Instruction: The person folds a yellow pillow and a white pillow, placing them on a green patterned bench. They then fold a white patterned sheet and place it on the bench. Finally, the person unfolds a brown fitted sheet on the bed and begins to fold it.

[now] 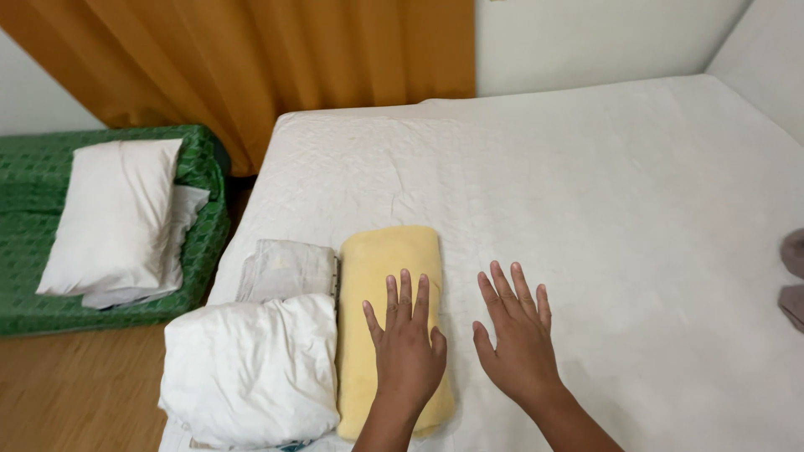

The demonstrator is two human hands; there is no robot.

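Observation:
A folded yellow towel [387,268] lies lengthwise on the white bed [603,184] near its left side. My left hand [407,347] rests flat on the towel's near half, fingers spread and holding nothing. My right hand [517,335] lies flat and open on the bare mattress cover just right of the towel. Beside the towel on the left sit a folded grey cloth [287,268] and a bundled white sheet [251,368].
A green mattress [33,234] on the wooden floor [75,393] at left carries a white pillow [113,213]. An orange curtain [276,59] hangs behind the bed. A greyish cloth [793,280] shows at the right edge. White walls stand beyond the bed.

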